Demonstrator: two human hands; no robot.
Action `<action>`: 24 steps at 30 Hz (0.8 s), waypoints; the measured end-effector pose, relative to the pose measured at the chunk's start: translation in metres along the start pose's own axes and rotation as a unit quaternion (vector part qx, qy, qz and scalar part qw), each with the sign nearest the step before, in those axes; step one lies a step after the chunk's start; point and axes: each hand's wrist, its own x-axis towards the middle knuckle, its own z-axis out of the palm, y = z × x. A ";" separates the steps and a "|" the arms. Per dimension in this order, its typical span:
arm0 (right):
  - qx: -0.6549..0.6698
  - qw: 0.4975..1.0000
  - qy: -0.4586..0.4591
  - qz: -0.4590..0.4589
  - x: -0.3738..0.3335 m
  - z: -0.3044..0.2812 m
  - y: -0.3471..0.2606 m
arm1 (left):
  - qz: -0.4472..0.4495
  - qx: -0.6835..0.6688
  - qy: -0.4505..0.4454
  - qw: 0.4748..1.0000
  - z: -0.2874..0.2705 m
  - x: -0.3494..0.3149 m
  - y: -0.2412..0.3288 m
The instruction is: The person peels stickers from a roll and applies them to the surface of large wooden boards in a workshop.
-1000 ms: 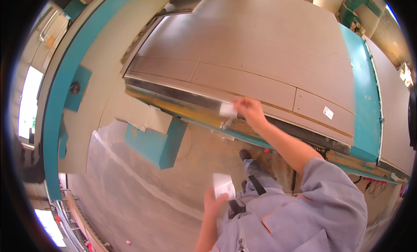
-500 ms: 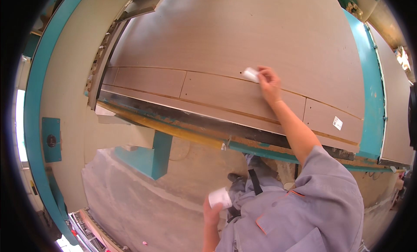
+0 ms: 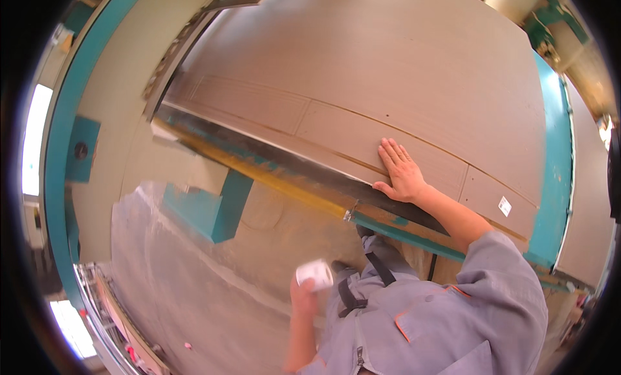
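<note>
My right hand [image 3: 402,176] lies flat with fingers stretched on a grey-brown narrow strip [image 3: 343,129] near the front of the machine bed. Whatever is beneath the palm is hidden. Down in front of my body, my left hand [image 3: 304,296] grips a white roll of labels [image 3: 315,275], slightly blurred. A small white printed label [image 3: 504,206] sticks to another strip [image 3: 495,192] to the right. Beyond the strips spreads one large grey-brown board [image 3: 401,58], separated from them by thin cut lines.
A yellow and teal rail [image 3: 278,181] runs along the bed's front edge. At left stands a cream and teal machine frame [image 3: 97,103], with a teal block [image 3: 226,210] low over the concrete floor [image 3: 194,297]. A teal table section [image 3: 553,135] borders the board at right.
My right hand has moved down from the cut line and flattened on the strip; the white label it held no longer shows. My left hand still holds the roll. The view has shifted.
</note>
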 end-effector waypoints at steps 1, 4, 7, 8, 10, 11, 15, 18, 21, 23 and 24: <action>0.008 1.000 -0.011 0.006 -0.001 -0.002 -0.003 | 0.005 0.003 0.008 1.000 0.008 0.006 0.005; -0.024 0.995 -0.089 0.049 -0.018 -0.017 -0.006 | 0.046 0.031 0.029 0.998 0.024 0.023 0.032; 0.003 0.994 -0.071 0.077 -0.035 -0.031 -0.019 | 0.104 0.010 0.030 0.994 0.033 0.027 0.058; 0.068 0.996 -0.021 0.044 -0.035 -0.033 -0.029 | 0.129 0.006 0.027 0.991 0.035 0.027 0.064; 0.172 0.985 0.008 0.032 -0.016 -0.028 -0.062 | 0.119 -0.008 0.047 0.992 0.034 0.026 0.073; 0.221 0.974 0.041 -0.023 -0.007 -0.026 -0.088 | 0.124 -0.018 0.050 0.991 0.032 0.024 0.075; 0.298 0.916 0.025 -0.269 0.038 -0.025 -0.190 | 0.100 0.008 0.059 0.993 0.015 0.022 0.076; 0.296 0.891 0.043 -0.342 0.062 -0.029 -0.239 | 0.102 -0.015 0.054 0.993 -0.007 0.020 0.080; 0.298 0.879 0.080 -0.365 0.079 -0.026 -0.263 | 0.118 -0.029 0.016 0.992 -0.031 0.021 0.090; 0.271 0.894 0.053 -0.352 0.088 -0.018 -0.276 | 0.134 -0.034 -0.055 0.989 -0.047 0.024 0.101; 0.268 0.897 0.051 -0.346 0.092 -0.014 -0.282 | 0.128 -0.023 -0.054 0.990 -0.054 0.026 0.106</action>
